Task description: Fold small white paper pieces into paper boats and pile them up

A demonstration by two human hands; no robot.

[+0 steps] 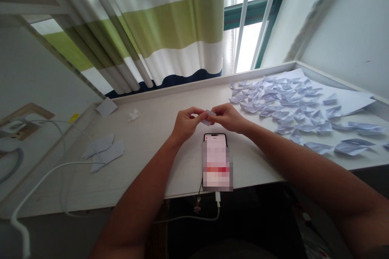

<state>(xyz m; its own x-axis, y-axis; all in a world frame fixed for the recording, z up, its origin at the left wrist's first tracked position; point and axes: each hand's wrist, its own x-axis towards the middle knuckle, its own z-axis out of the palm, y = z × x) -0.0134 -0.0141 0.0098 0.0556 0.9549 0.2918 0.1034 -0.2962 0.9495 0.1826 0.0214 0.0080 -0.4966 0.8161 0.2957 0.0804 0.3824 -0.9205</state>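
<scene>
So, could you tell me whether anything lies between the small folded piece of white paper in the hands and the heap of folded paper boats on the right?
Nothing visible does. The left hand and right hand pinch the small folded piece of white paper above the pale desk. The desk between it and the heap of folded paper boats is bare; the smartphone lies nearer the person.

Your two bare forearms enter from the lower corners of the head view and converge toward the centre. Your left hand (pixel 186 122) is raised with the wrist slightly bent, thumb and forefinger pinched together at the fingertips and pointing right. Your right hand (pixel 228 117) mirrors it, fingers curled and pinched, pointing left. The fingertips of both hands meet at the midline, nearly touching one another. Both elbows lie outside the lower edge, and both arms are bare to the edge of the frame
</scene>
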